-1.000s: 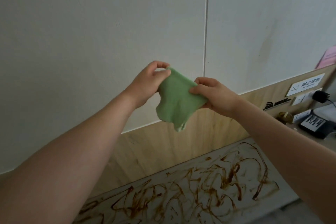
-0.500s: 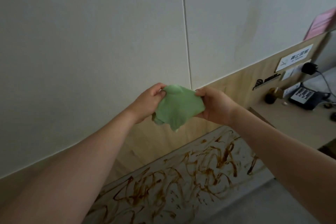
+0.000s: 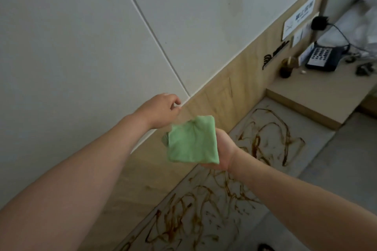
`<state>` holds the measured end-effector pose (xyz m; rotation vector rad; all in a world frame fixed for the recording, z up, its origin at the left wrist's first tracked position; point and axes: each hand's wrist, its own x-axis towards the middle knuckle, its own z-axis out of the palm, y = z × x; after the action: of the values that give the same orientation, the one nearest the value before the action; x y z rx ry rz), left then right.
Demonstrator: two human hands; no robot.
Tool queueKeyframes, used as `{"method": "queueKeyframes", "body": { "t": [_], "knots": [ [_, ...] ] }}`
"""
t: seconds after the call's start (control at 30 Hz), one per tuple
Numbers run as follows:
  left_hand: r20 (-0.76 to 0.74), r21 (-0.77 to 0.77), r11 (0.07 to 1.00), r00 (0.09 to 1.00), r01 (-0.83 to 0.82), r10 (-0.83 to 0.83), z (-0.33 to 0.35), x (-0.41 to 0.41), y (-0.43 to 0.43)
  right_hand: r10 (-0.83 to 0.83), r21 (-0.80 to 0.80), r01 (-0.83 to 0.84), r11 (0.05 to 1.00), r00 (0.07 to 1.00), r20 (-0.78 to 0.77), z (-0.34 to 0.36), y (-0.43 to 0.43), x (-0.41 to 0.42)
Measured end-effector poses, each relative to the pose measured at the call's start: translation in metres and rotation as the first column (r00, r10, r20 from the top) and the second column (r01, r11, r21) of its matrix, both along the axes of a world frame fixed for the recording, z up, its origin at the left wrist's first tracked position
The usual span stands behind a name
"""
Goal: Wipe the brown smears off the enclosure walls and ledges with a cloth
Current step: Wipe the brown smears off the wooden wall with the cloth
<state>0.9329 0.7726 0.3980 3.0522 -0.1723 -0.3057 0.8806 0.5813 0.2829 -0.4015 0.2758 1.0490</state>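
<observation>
Brown smears (image 3: 256, 144) covered the ledge (image 3: 318, 134) below you while the folded cloth (image 3: 191, 142) lay on your right hand (image 3: 224, 149), its fingers hidden so I couldn't tell the grip, and with your left hand (image 3: 161, 110) loosely curled and empty beside it, any tilt could have slid it off.

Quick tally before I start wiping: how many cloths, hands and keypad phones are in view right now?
Green cloth: 1
Hands: 2 (left hand, right hand)
Keypad phone: 1
Total: 4
</observation>
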Motion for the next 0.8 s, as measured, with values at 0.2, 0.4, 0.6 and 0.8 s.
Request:
{"method": "queueKeyframes", "body": {
  "t": [0.2, 0.4, 0.6, 0.8],
  "knots": [
    [0.087, 0.49, 0.834, 0.937, 0.254, -0.337, -0.066, 0.064, 0.006, -0.36, -0.136, 0.349, 0.927, 0.931, -0.065, -0.074, -0.021, 0.034],
    [0.045, 0.847, 0.444, 0.792, 0.294, -0.609, -0.092, 0.146, 0.017, -0.582, -0.274, 0.573, 0.772, 0.811, 0.057, -0.129, -0.009, 0.11],
    [-0.055, 0.938, 0.204, 0.698, 0.282, -0.714, -0.102, 0.16, 0.039, -0.519, -0.408, 0.651, 0.64, 0.758, 0.395, -0.139, 0.049, 0.205],
    [0.043, 0.887, 0.353, 0.708, 0.297, -0.705, -0.109, 0.172, 0.043, -0.322, -0.568, 0.783, 0.255, 0.622, 0.713, -0.14, 0.175, 0.203]
  ]
}}
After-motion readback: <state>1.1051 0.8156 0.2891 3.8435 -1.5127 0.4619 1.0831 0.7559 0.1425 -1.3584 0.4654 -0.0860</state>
